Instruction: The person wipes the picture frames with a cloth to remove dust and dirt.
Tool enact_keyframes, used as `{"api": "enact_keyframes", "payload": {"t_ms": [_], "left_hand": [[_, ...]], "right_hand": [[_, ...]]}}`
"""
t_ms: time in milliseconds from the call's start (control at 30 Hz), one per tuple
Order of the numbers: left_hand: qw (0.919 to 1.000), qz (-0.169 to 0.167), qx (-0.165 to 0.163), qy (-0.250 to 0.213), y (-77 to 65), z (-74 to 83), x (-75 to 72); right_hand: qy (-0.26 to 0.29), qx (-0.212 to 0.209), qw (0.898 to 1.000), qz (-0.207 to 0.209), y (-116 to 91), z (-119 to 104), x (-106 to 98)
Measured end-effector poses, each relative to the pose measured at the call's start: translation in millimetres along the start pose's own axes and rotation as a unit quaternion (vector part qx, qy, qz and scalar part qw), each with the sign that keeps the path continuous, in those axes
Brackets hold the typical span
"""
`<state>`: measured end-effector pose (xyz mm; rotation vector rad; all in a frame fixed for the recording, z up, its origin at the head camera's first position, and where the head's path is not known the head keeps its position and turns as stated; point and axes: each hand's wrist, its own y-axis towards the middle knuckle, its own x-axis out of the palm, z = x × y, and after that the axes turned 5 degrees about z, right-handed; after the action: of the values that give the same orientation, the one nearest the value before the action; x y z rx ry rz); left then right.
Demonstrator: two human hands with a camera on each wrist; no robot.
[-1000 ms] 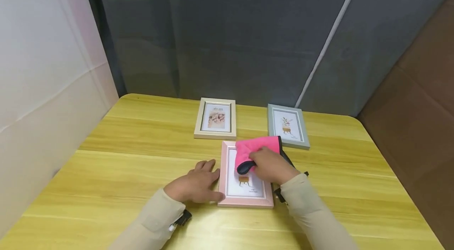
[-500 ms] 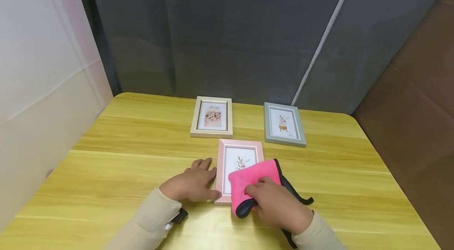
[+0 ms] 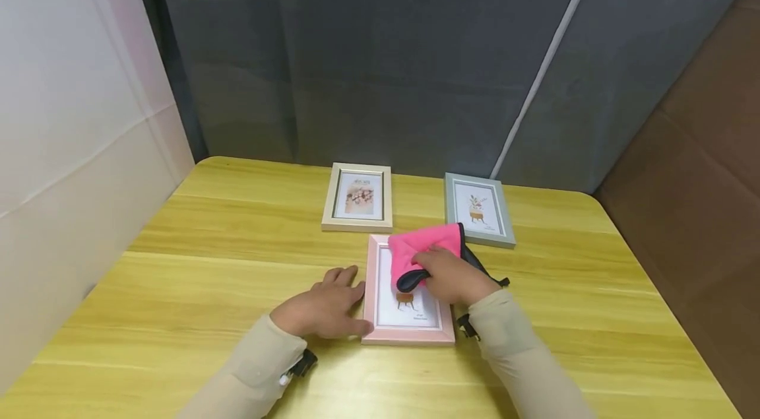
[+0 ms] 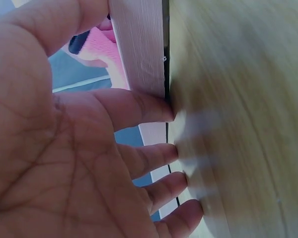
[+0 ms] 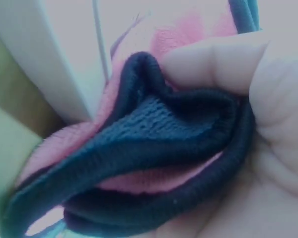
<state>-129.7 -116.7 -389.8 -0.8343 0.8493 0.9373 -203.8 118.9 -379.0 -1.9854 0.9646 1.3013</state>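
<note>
A pink picture frame (image 3: 371, 290) lies flat on the wooden table, its print of a plant in an orange pot partly covered. My right hand (image 3: 456, 276) grips a folded pink cloth (image 3: 436, 235) with black edging and rests it over the frame's upper right part. In the right wrist view the dark underside of the cloth (image 5: 154, 119) bunches up against the palm. At the frame's left side is my left hand (image 3: 323, 307), thumb at the lower left corner. The left wrist view has its relaxed fingers (image 4: 139, 106) spread along the frame's edge (image 4: 144, 49), tips at the tabletop.
A gold frame (image 3: 327, 202) with a floral print lies behind the pink one. To the right lies a grey-green frame (image 3: 508, 218), just beyond the cloth. A dark curtain (image 3: 380, 56) hangs at the table's far edge, with fabric walls on both sides.
My right hand first drew the cloth down to the pink frame's lower right, then carried it back up to the upper right. My left hand stayed at the frame's left edge.
</note>
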Motion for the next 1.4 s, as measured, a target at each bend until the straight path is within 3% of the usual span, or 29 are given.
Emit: {"api": "enact_keyframes", "payload": {"t_ms": [133, 300, 467, 600, 733, 867, 1000, 1167, 1300, 1400], "left_hand": [[0.9999, 0.006, -0.005, -0.008, 0.0, -0.2, -1.1], [0.9999, 0.005, -0.002, -0.016, 1.5, -0.4, -1.5], [0.9998, 0.012, -0.009, -0.010, 0.9, -2.4, -0.7], [0.9998, 0.013, -0.007, -0.014, -1.0, -2.5, -1.6], [0.9998, 0.009, -0.005, -0.015, -0.7, -2.2, -3.0], [0.9999, 0.012, -0.004, -0.010, 2.2, -3.0, -5.0], [0.9998, 0.009, -0.001, -0.017, 3.0, -3.9, -2.3], [0.9998, 0.010, -0.001, -0.019, 2.7, -5.4, 1.4], [0.9993, 0.022, 0.000, -0.029, 4.6, -3.8, -0.4], [0.9990, 0.020, -0.002, -0.039, 3.5, -1.6, -1.1]], "right_hand": [[0.022, -0.040, 0.999, 0.006, -15.1, 0.3, -4.8], [-0.016, -0.123, 0.992, -0.002, -60.7, -18.3, -7.5], [-0.080, -0.128, 0.988, -0.038, -85.0, -41.2, 1.4], [-0.104, -0.110, 0.988, -0.008, -71.7, -43.4, 11.2], [-0.099, -0.082, 0.992, 0.000, -44.2, -35.1, 12.2], [-0.065, -0.025, 0.998, -0.004, -14.2, -22.9, 5.5], [-0.003, 0.027, 1.000, -0.011, 2.0, -9.8, 2.1], [0.066, 0.037, 0.997, -0.002, 3.5, -1.2, 0.7], [0.094, 0.028, 0.995, 0.036, -2.0, 8.2, -11.6], [0.098, 0.017, 0.991, 0.090, -10.9, 20.9, -25.3]]}}
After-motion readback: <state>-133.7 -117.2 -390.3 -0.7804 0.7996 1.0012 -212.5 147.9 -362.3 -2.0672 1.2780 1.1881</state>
